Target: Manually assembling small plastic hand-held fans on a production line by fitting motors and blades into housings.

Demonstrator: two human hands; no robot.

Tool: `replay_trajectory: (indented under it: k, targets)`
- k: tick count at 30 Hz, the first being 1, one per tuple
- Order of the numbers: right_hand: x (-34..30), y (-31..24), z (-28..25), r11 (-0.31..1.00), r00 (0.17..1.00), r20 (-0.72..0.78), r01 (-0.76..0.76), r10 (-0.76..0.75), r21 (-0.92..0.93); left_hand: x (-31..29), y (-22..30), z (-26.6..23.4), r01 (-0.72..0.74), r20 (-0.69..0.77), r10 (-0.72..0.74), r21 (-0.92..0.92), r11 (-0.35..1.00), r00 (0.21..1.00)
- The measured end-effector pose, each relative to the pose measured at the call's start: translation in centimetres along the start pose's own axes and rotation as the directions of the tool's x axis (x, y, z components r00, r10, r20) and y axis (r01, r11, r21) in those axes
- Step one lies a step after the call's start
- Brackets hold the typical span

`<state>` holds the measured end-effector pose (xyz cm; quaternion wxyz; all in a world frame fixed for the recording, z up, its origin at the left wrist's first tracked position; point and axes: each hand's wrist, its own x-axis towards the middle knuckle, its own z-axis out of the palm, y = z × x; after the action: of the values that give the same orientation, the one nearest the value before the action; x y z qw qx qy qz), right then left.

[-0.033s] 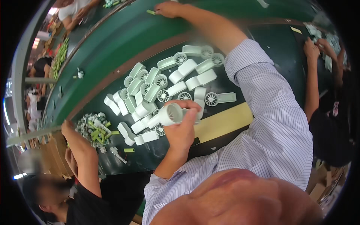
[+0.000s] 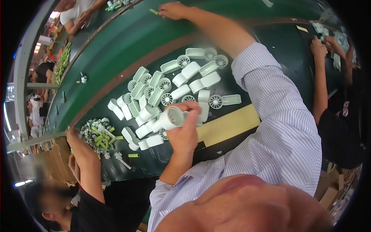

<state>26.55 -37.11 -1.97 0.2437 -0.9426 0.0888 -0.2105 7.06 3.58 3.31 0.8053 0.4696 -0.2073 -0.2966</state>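
Note:
My left hand (image 2: 182, 133) is closed around a white plastic fan housing (image 2: 172, 117), its round hollow end facing up; other white plastic shows behind my fingers, partly hidden. Stretched far across, my right hand (image 2: 173, 11) is over the green conveyor belt (image 2: 127, 34), its fingertips closed on a small yellow-green cylinder (image 2: 154, 12). Beyond my left hand, many white housing pieces (image 2: 156, 95) lie spread on the dark table, several with round spoked grilles (image 2: 215, 101).
A pile of green cylinders and small white parts (image 2: 101, 135) lies at the left, by a co-worker's arm (image 2: 87, 162). One loose green cylinder (image 2: 133, 155) is nearby. A yellow strip (image 2: 232, 124) edges the table before me. Another person's hands (image 2: 319, 48) work at the right.
The green cylinder and my right hand's fingers have shifted very slightly left. My left hand has turned a little with the housing. The view has moved slightly.

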Motion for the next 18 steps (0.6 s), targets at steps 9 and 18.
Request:
replay_trajectory:
  k: [9, 18]
  targets:
    - [-21.2, -16.8, -14.2, 0.974, 0.998, 0.035, 0.036, -0.045, 0.224, 0.9, 1.3, 2.6, -0.103, -0.092, 0.095, -0.095, 0.990, 0.991]
    - [-39.7, -23.7, -11.3, 0.967, 0.945, -0.217, 0.219, -0.244, -0.133, -1.8, -3.1, 6.5, 0.054, 0.076, -0.041, -0.163, 0.985, 0.996]
